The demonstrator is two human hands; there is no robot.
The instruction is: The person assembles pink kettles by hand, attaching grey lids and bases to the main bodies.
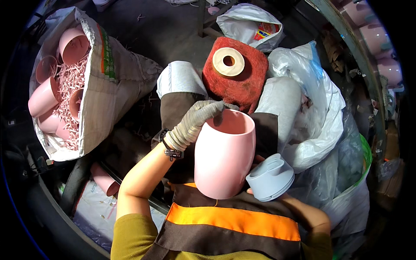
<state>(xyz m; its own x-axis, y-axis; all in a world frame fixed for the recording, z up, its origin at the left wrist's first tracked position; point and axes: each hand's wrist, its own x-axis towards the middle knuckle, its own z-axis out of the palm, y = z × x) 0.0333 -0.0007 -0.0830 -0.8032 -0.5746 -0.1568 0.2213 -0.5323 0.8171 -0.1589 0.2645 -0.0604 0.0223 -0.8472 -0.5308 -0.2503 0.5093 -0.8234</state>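
While the gloved left hand [203, 116] grasps the pink cup [225, 162] by its rim above the brown apron [190, 198], the right hand [258, 160], mostly hidden behind the grey-blue cap [269, 178], shows no certain grip; step judged as positioning the cup, next likely needing a steady rim hold.

Left of the gloved left grip [197, 123], a dark gap [141, 113] seems passable, though shadow hides its depth, up to the bulging white woven sack [115, 89]. Ahead, the red fuzzy square pad [238, 89] bars passage; to its right, the hollow pink cylinder [224, 160] and blue-grey plastic cap [269, 178] obstruct.
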